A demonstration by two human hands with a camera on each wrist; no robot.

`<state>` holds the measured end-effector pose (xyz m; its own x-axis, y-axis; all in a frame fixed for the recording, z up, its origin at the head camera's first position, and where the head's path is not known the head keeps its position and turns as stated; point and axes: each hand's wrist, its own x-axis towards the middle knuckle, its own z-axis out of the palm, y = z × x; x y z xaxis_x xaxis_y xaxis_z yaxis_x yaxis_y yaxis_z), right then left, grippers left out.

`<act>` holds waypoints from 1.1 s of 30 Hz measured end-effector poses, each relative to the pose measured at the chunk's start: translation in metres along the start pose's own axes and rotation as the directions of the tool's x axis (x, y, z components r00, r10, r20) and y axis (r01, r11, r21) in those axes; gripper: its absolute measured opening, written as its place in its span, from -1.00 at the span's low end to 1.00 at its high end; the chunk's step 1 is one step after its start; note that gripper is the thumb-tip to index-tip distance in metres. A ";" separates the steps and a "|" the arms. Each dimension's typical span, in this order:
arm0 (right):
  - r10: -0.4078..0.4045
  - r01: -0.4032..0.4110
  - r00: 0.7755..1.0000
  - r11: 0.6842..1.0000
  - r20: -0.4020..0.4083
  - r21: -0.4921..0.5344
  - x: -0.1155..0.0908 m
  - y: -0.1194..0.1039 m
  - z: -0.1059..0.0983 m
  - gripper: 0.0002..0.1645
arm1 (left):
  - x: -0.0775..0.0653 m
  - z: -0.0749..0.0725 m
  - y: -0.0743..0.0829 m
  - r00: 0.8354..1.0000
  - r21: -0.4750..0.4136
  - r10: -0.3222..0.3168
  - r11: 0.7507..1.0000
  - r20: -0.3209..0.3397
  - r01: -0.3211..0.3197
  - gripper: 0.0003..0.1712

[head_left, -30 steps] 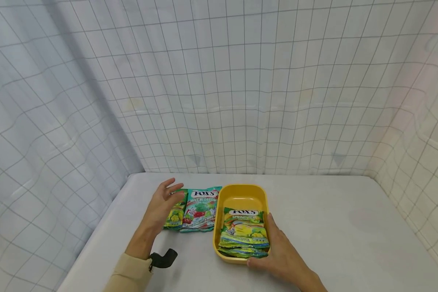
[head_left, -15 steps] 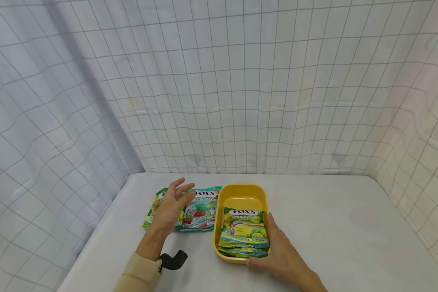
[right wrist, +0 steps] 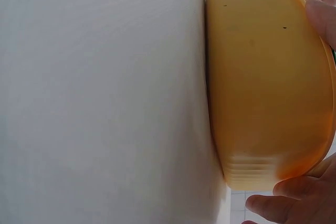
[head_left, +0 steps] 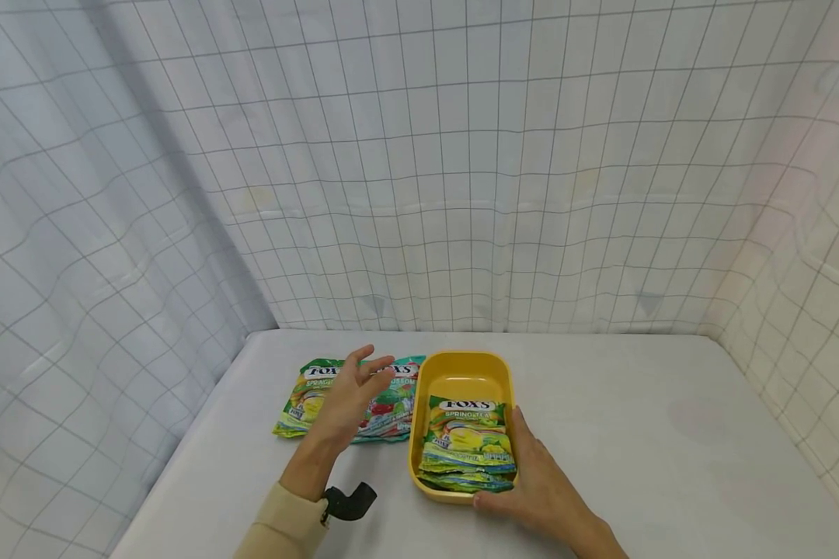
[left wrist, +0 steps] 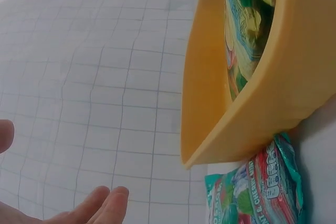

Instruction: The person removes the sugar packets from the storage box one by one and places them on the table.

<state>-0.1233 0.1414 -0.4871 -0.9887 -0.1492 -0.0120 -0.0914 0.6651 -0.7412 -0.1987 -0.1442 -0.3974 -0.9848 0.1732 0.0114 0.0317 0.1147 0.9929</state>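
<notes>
My left hand, fingers spread and holding nothing, hovers over two flat candy bags. One is a green-and-yellow Fox's Spring Tea candy bag. The other, a teal Fox's Mint Blossom candy bag, lies against a yellow plastic tub and is partly hidden by the hand. Inside the tub, Spring Tea candy bags fill the near part, one overlapping another. My right hand holds the tub's right side, thumb at the near rim. In the right wrist view, its fingers bend round the tub's far corner.
A white cloth covers the table. White gridded curtain hangs behind and along both sides. A black strap sits on the left wrist by a beige sleeve.
My left hand has drifted right, away from the Spring Tea bag and over the Mint Blossom bag, uncovering more of the Spring Tea bag. The right hand and tub stay put.
</notes>
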 end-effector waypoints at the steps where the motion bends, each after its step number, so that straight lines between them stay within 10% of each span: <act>1: 0.000 0.000 1.000 1.000 0.001 0.000 0.000 0.000 0.000 0.75 | 0.000 0.002 0.000 1.000 -0.003 -0.002 1.000 0.003 0.002 -0.16; 33: -0.028 0.029 0.999 1.000 -0.018 0.012 0.001 0.006 0.003 0.77 | -0.003 0.041 -0.019 0.982 0.037 -0.105 0.994 0.157 0.100 -0.06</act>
<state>-0.1241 0.1427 -0.4937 -0.9877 -0.1549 0.0210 -0.1182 0.6518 -0.7491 -0.1895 -0.1066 -0.4208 -0.9435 0.3120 -0.1115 -0.0610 0.1673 0.9840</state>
